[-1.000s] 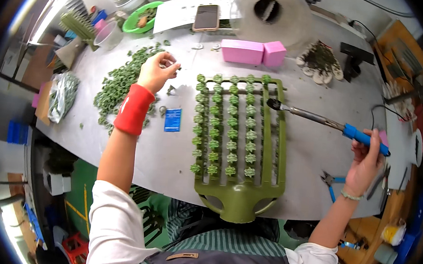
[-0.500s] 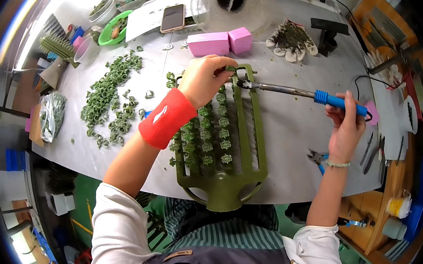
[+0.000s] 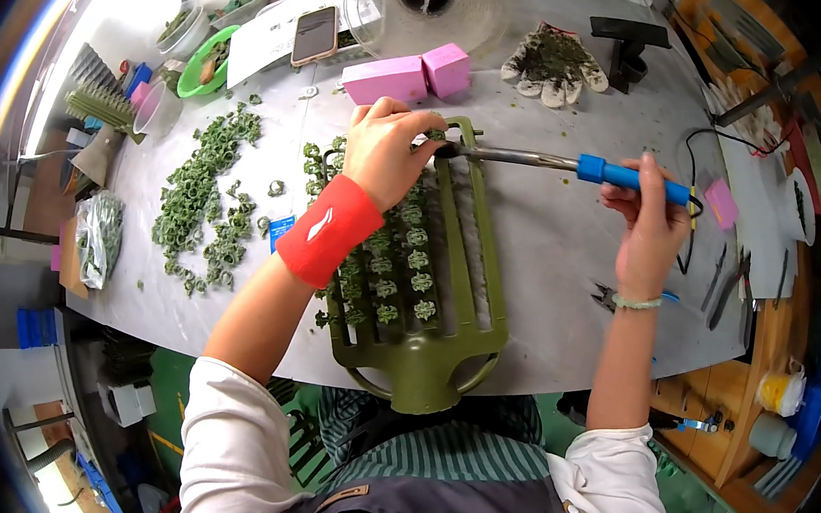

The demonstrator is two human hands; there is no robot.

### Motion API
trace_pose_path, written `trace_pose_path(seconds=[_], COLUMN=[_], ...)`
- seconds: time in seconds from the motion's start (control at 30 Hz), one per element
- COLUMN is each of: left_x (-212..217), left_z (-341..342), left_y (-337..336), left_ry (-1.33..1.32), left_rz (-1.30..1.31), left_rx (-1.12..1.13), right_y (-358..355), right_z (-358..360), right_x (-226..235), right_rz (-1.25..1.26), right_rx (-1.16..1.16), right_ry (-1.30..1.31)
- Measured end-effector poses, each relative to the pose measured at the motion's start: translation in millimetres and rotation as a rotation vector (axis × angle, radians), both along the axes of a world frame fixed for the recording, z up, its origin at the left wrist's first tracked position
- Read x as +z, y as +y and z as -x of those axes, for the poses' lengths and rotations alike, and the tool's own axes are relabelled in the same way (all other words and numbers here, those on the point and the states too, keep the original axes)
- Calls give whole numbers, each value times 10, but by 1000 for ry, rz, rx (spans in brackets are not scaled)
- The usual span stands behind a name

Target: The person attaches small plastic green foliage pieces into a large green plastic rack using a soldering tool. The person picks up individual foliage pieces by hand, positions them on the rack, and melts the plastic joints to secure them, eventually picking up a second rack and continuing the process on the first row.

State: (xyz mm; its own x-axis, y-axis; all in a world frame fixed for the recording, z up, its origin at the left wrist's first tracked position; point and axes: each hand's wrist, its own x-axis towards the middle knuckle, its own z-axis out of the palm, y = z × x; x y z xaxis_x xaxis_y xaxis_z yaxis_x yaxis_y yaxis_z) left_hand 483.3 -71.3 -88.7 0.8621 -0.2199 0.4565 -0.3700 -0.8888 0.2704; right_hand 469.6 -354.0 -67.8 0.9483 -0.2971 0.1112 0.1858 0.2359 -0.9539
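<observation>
The olive-green slotted plastic frame (image 3: 421, 365) lies on the table before me, with rows of small green rosette-shaped pieces (image 3: 417, 260) along its left bars. At the frame's far end my left hand (image 3: 380, 150), in a red wristband, pinches one small green rosette, mostly hidden by the fingertips. From the right, my right hand (image 3: 651, 239) grips the blue handle of a soldering iron (image 3: 593, 168). The iron's metal shaft lies level across the frame's right bars. Its dark tip meets the left fingertips' spot; whether it touches the rosette I cannot tell.
Loose green rosettes (image 3: 194, 186) are heaped left of the frame. Beyond it stand pink blocks (image 3: 386, 79), a phone (image 3: 315, 35), a clear round container (image 3: 487, 17) and a soiled glove (image 3: 556, 65). Pliers (image 3: 604, 296) and the iron's black cable (image 3: 690, 230) lie to the right.
The soldering iron has moved left, its tip now at the left fingertips. The whole scene has shifted slightly left in view. My left hand keeps its pinch.
</observation>
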Motion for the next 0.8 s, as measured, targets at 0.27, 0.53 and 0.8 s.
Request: trace_pose_path(seconds=[0.27, 0.53, 0.8], left_x=[130, 55, 77], left_z=[25, 635, 673], left_y=[151, 2048, 1564], left_ry=[8, 477, 394], left_rz=[131, 26, 393], left_rx=[-72, 432, 394], right_y=[-219, -178, -174], right_z=[126, 236, 277], right_x=[176, 254, 291], right_rz=[43, 84, 76], right_rx=[-84, -54, -85], right_ry=[25, 40, 5])
